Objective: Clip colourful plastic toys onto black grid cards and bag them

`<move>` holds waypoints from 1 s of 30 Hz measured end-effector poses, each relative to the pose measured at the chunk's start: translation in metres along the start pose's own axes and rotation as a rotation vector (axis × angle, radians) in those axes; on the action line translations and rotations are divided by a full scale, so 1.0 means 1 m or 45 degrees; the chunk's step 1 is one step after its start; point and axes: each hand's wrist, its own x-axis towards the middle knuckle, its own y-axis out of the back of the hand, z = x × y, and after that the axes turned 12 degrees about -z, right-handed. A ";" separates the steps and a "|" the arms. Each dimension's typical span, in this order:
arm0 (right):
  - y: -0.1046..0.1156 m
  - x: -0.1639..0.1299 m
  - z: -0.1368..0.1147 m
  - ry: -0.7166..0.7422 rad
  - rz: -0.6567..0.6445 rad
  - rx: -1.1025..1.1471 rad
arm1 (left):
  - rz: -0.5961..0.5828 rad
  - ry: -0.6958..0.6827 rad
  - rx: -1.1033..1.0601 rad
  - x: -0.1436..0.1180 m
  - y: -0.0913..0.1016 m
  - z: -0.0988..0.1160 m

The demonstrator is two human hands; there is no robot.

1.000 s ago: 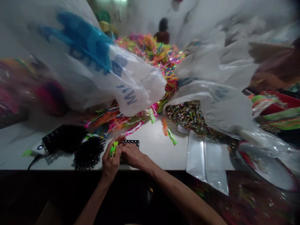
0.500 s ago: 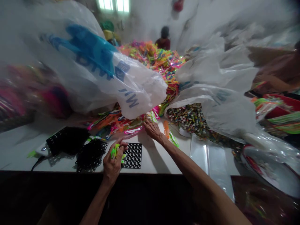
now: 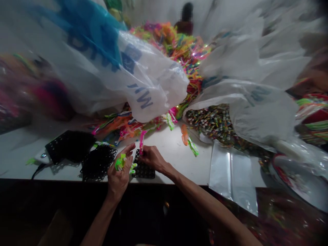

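Observation:
Several green and white plastic pieces (image 3: pixel 121 162) rest in my left hand (image 3: pixel 118 175), held under its thumb against the palm. My right hand (image 3: pixel 151 158) pinches a narrow pink plastic strip (image 3: pixel 141 140), which stands up from the fingertips. Both hands are over or beside a black perforated plate (image 3: pixel 144 171) on the white table; my right fingers are above its back edge. Behind them spreads a loose heap of pink, orange and green strips (image 3: pixel 130 127). What exactly these small pieces are, I cannot make out.
Stacked black mesh plates (image 3: pixel 98 162) lie left of my hands. A big printed plastic bag (image 3: pixel 153 85) overhangs the heap. To the right are a bag of small multicoloured pieces (image 3: pixel 211 119), clear plastic sleeves (image 3: pixel 232 174) and a basin (image 3: pixel 304 184). A person (image 3: pixel 185 25) is at the back.
My right hand has come back from the heap to the black plate, now with a pink strip. The left hand still holds the green pieces, its fingers more extended. The view has tilted down.

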 end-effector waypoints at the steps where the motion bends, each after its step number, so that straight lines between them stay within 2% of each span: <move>1: 0.002 0.001 -0.001 -0.024 0.003 -0.086 | 0.000 0.014 0.009 0.000 0.001 0.000; 7: 0.008 0.004 -0.007 -0.014 -0.156 -0.122 | 0.009 0.066 0.039 -0.002 0.003 -0.003; 11: 0.006 0.003 -0.013 -0.044 -0.251 -0.414 | 0.042 0.065 0.079 -0.004 0.003 -0.007; 16: -0.005 0.003 -0.021 0.070 -0.397 -0.772 | 0.090 0.050 0.124 -0.004 -0.004 -0.008; 19: 0.001 0.005 -0.015 0.128 -0.486 -0.691 | 0.093 0.022 0.125 -0.003 -0.008 -0.005; 21: 0.018 0.011 -0.008 0.143 -0.587 -0.564 | 0.080 -0.003 0.136 -0.002 -0.009 -0.002; 22: 0.030 0.016 -0.004 0.107 -0.581 -0.553 | 0.075 -0.014 0.141 -0.001 -0.009 -0.001; 23: 0.042 0.023 0.001 0.033 -0.507 -0.612 | 0.076 -0.023 0.145 0.000 -0.008 0.000; 26: 0.080 0.046 0.014 -0.305 -0.061 -0.976 | 0.087 -0.037 0.162 0.003 -0.007 0.001; 27: 0.089 0.052 0.018 -0.387 0.031 -1.066 | 0.090 -0.040 0.169 0.004 -0.006 0.001; 30: 0.104 0.058 0.030 -0.463 0.071 -1.141 | 0.085 -0.041 0.187 0.006 -0.005 -0.001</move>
